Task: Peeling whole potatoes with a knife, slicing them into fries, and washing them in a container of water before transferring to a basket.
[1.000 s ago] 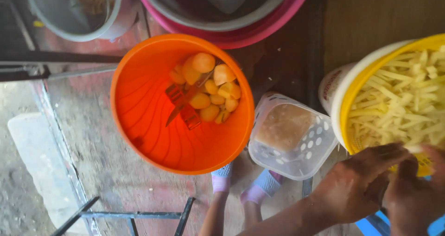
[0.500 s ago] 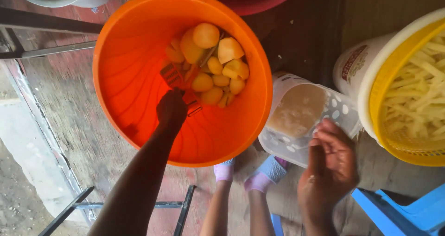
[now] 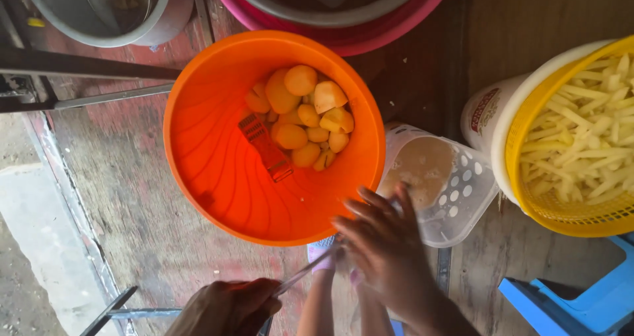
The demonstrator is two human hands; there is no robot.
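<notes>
My left hand (image 3: 228,306) is at the bottom edge, closed around the handle of a thin metal blade (image 3: 305,272) that points up and right. Blurred, with its fingers spread, my right hand (image 3: 386,250) hovers over the near rim of the orange tub (image 3: 205,171), beside the blade's tip. Several peeled potatoes (image 3: 307,115) and an orange ridged cutter (image 3: 265,147) lie in the tub. Whether my right hand touches the blade is unclear.
A clear plastic container (image 3: 462,191) of cloudy water sits right of the tub. A yellow colander (image 3: 528,171) of cut potato sticks rests in a white bucket (image 3: 485,115). A pink basin (image 3: 370,35), a grey pot (image 3: 152,29) and a blue stool (image 3: 568,303) surround them.
My left arm has pulled back out of the orange tub to the bottom edge and now grips the thin blade. My right hand has moved up and left toward it.
</notes>
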